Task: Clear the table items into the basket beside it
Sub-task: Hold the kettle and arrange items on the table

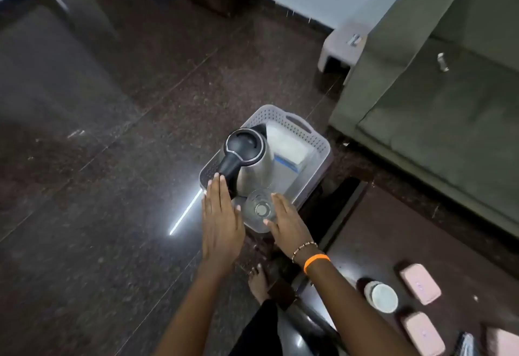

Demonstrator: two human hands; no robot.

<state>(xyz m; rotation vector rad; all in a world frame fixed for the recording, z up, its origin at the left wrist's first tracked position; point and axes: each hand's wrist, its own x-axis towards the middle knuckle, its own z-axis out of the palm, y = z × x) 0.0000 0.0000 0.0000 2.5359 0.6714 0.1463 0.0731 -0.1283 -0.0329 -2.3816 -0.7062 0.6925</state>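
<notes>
A grey perforated basket [307, 134] stands on the floor beside the dark table [373, 232]. Inside it are a steel kettle [254, 167] with a black lid and handle, a clear drinking glass [259, 209] and a white and blue packet [286, 150]. My left hand [222, 220] hovers flat, fingers apart, its fingertips at the kettle's handle. Just right of the glass is my right hand [286, 223], spread and holding nothing. On the table lie two pink cases [420, 282] [422, 333] and a white cup [382, 296].
A green sofa [438, 97] runs along the right, with a small pale stool [342, 46] at its far end. Dark polished floor extends to the left. My bare foot [258, 282] stands just below the basket. More items show at the table's bottom right edge.
</notes>
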